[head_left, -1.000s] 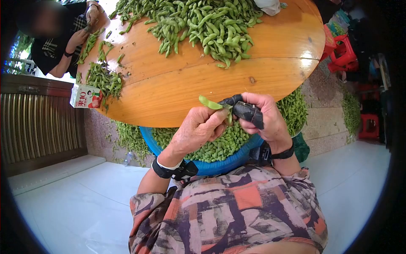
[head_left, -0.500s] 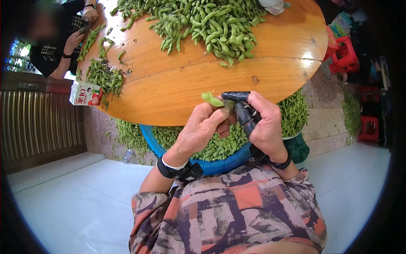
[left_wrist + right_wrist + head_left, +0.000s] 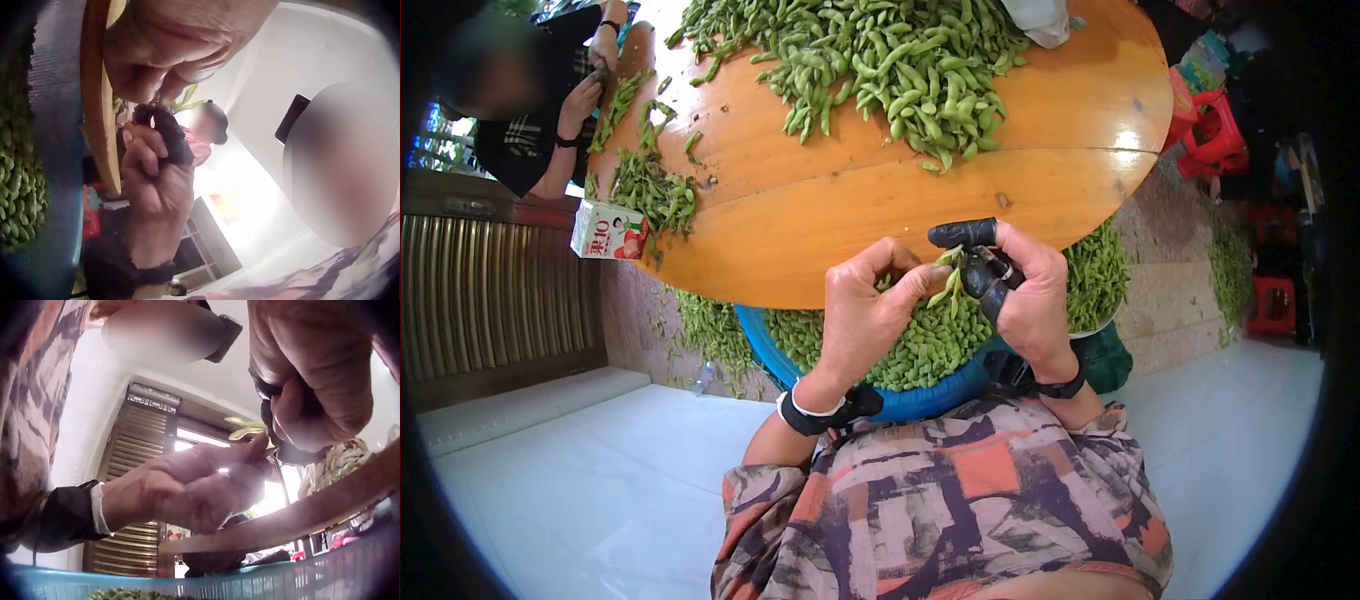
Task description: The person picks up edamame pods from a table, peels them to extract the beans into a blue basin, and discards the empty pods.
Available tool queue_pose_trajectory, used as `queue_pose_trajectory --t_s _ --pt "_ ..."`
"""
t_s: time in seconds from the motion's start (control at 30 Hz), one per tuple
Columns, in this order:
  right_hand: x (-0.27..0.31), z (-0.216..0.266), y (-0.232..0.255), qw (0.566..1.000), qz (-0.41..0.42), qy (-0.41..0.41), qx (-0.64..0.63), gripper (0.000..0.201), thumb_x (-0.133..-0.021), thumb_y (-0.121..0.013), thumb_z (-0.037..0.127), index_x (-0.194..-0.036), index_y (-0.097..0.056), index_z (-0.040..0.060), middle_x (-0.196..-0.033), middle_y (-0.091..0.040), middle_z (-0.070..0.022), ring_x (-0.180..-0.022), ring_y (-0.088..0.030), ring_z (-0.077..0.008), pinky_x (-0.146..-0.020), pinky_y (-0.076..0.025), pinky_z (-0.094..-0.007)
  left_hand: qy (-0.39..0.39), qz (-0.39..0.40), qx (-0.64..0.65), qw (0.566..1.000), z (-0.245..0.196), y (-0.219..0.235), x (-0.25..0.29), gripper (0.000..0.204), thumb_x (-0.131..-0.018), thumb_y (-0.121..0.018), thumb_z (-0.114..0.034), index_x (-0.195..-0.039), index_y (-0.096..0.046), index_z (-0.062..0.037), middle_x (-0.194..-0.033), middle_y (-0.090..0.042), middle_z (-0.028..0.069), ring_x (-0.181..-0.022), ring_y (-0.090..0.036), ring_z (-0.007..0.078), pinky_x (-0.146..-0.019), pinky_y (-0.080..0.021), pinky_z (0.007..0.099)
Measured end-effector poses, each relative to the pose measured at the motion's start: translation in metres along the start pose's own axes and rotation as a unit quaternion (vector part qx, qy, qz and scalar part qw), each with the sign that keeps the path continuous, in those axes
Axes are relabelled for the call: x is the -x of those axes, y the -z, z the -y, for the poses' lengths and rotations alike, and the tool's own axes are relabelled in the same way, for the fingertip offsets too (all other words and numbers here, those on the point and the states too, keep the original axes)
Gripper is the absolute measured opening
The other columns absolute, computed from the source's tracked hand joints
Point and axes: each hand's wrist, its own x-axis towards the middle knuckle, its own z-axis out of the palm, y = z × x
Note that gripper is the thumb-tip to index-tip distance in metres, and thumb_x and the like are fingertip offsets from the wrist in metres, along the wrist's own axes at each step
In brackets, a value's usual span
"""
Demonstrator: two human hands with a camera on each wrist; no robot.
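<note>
A green soybean pod (image 3: 941, 293), its halves spread apart, is between the two hands above the front edge of the table. My left hand (image 3: 868, 305) pinches it between thumb and forefinger. My right hand (image 3: 1032, 290) has black coverings on its thumb and forefinger (image 3: 963, 234); it grips the pod from the other side. In the right wrist view, pale pod ends (image 3: 247, 429) stick up over the left fingertips. Below the hands is a blue basin (image 3: 930, 404) holding many shelled green beans (image 3: 910, 352).
A large heap of pods (image 3: 900, 70) covers the far part of the wooden table (image 3: 800, 230). A smaller pile (image 3: 650, 190) lies beside a printed carton (image 3: 608, 230) at left, where another person's hands (image 3: 585, 95) work. More pods (image 3: 1097, 275) fill a container at right; red stools (image 3: 1215, 135) stand beyond.
The plump green pod end that pointed left over the left hand is gone from there, and spread pod halves now hang toward the basin. The left hand has turned, its forefinger lifted and bent.
</note>
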Motion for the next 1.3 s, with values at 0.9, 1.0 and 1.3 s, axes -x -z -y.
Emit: queue_pose_trajectory --t_s 0.9,1.0,1.3 --pt "0.000 -0.012 -0.010 0.965 0.016 -0.109 -0.239 0.023 -0.091 -0.060 0.007 -0.113 -0.068 0.0034 -0.076 -0.060 0.0047 -0.056 -0.046 0.0001 -0.047 -0.034 -0.0161 0.139 0.122 0.359 0.915 0.004 -0.002 0.000 0.013 -0.095 -0.047 -0.005 -0.084 -0.053 -0.0052 -0.064 -0.045 -0.0045 -0.049 -0.027 0.0012 -0.044 -0.022 0.0193" --pt "0.001 -0.014 -0.012 0.986 0.000 -0.059 -0.155 0.023 -0.090 -0.062 0.005 -0.112 -0.069 0.0051 -0.075 -0.059 0.0058 -0.056 -0.046 -0.0001 -0.049 -0.034 -0.0159 0.128 0.118 0.382 0.908 0.007 -0.003 0.000 0.010 -0.091 -0.046 -0.003 -0.089 -0.056 -0.0029 -0.066 -0.047 -0.0036 -0.050 -0.027 0.0012 -0.045 -0.022 0.0190" --pt "0.018 -0.001 0.089 0.997 0.075 -0.020 0.032 0.022 -0.090 -0.061 0.013 -0.102 -0.071 -0.0023 -0.077 -0.071 -0.0067 -0.068 -0.067 -0.0123 -0.062 -0.052 -0.0239 -0.192 0.404 -0.088 0.890 0.010 0.022 0.008 0.010 -0.086 -0.058 -0.004 -0.090 -0.066 0.0017 -0.102 -0.069 0.0113 -0.090 -0.066 0.0232 -0.081 -0.053 0.0320"
